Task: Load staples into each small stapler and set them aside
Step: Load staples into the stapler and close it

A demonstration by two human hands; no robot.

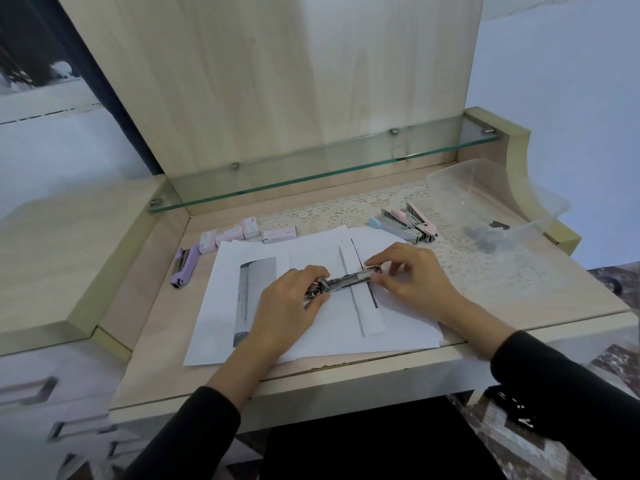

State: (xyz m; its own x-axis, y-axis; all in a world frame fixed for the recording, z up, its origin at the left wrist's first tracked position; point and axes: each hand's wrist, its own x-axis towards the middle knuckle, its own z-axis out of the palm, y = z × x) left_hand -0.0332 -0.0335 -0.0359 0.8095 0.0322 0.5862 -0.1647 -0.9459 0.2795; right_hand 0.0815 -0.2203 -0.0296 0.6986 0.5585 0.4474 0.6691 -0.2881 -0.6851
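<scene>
A small stapler (346,281) lies opened flat over the white papers (304,327), its metal staple channel facing up. My left hand (291,299) pinches its left end. The fingers of my right hand (412,275) grip the right end, where a pinkish cover shows. A purple stapler (184,265) rests shut on the desk at the left. Several small pink staple boxes (242,232) stand behind the papers. A blue stapler (394,225) and two pink staplers (420,220) lie open together at the back right on a lace mat.
A clear plastic tub (498,188) sits at the back right with dark bits inside. A glass shelf (311,168) runs above the rear of the wooden desk (156,358). Drawers stand to the left.
</scene>
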